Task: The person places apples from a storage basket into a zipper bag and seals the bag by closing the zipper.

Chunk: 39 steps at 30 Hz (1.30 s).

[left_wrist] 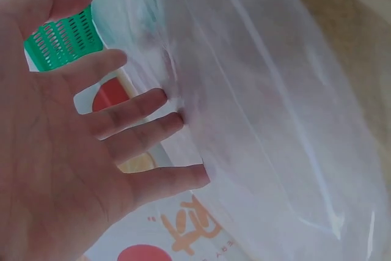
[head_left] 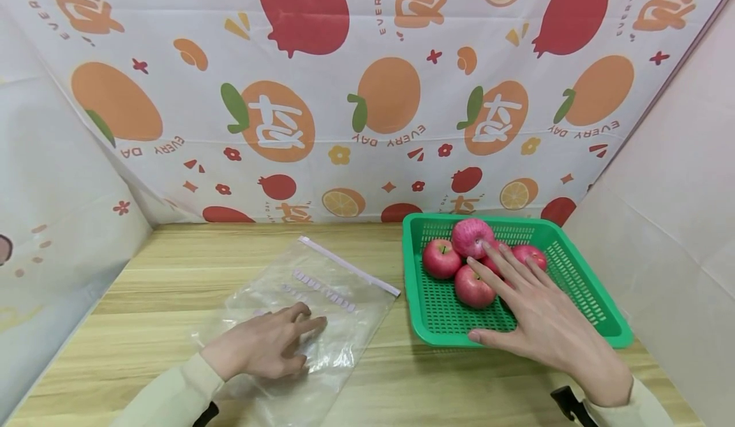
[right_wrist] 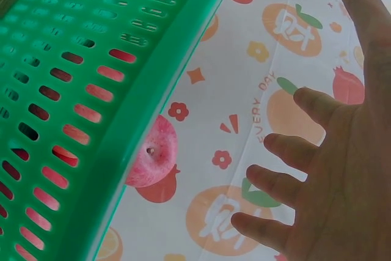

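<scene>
A clear plastic zip bag with a pale purple slider strip lies flat on the table, left of centre. My left hand is over it; in the left wrist view its spread fingertips reach the bag's film. To the right stands a green perforated basket holding several red apples, with one apple on top of the others. My right hand hovers above the basket's near right part, its fingers extended and holding nothing. Those fingers partly hide the apples behind them.
The wood-grain table extends left of the bag. A fruit-printed sheet hangs along the back edge, close behind the basket. White side sheets enclose the space left and right.
</scene>
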Tool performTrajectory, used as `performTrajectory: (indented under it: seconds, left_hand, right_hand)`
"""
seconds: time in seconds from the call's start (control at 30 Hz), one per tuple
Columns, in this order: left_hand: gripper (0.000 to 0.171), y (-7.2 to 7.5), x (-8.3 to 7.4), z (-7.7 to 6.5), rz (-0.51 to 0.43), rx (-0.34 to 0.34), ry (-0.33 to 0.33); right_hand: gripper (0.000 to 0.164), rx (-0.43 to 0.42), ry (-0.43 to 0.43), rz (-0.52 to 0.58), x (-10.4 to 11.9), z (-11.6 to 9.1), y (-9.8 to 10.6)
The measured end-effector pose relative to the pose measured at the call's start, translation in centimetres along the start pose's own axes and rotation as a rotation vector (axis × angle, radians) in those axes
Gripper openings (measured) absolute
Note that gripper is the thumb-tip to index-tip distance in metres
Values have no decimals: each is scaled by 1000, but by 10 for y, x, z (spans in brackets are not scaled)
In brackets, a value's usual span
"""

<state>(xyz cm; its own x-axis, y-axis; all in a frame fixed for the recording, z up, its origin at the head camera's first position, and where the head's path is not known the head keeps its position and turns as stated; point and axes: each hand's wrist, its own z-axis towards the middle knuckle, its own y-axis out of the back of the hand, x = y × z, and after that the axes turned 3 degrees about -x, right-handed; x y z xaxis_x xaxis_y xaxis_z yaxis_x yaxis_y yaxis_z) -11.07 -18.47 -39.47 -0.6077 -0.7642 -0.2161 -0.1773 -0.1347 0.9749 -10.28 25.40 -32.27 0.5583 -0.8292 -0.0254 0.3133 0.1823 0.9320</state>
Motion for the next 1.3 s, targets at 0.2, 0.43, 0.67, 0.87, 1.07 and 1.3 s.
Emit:
performTrajectory:
  seconds: [0.2, 0.43, 0.67, 0.87, 1.07, 1.3]
  left_hand:
    - [44, 1, 3, -3, -4, -17, -24]
    - [26, -1, 7, -6, 50, -61, -57]
    - [17, 0, 10, -9, 92, -102, -65]
    - [26, 4, 7, -7, 116, -134, -63]
    - [54, 3, -2, 0, 69, -65, -69]
    - [48, -2, -4, -1, 104, -51, -86]
  right_hand:
    - [100, -4, -1, -2, 0, -1, 0]
    - [100, -12, 4, -5, -1, -1, 0]
    - [100, -21, 9, -10, -1, -2, 0]
    - [100, -18, 6, -9, -1, -2, 1]
    - [99, 1, 2, 9, 0, -1, 1]
    - [97, 42, -30, 24, 1, -1, 0]
